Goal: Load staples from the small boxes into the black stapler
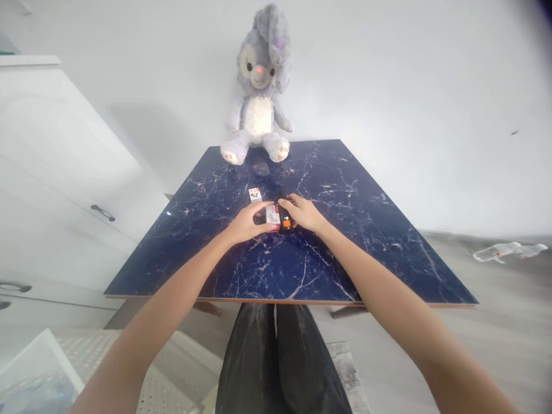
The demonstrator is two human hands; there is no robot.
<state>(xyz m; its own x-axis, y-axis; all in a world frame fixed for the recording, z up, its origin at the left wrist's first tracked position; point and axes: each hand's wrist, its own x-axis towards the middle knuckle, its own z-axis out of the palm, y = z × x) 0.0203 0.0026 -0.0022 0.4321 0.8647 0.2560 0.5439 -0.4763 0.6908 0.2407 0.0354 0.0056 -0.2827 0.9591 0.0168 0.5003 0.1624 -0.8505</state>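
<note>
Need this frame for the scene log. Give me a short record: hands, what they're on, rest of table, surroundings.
left_hand: left hand grips a red-and-white box between thumb and fingers
right_hand: right hand holds a black object with an orange part
held_items: side by side; contact between them unclear
nearby: second small box, just beyond the left hand
surface: dark blue marble-patterned table
far_edge: grey plush toy, seated upright
left_side: white cabinet with dark handles
unclear: print on both boxes
</note>
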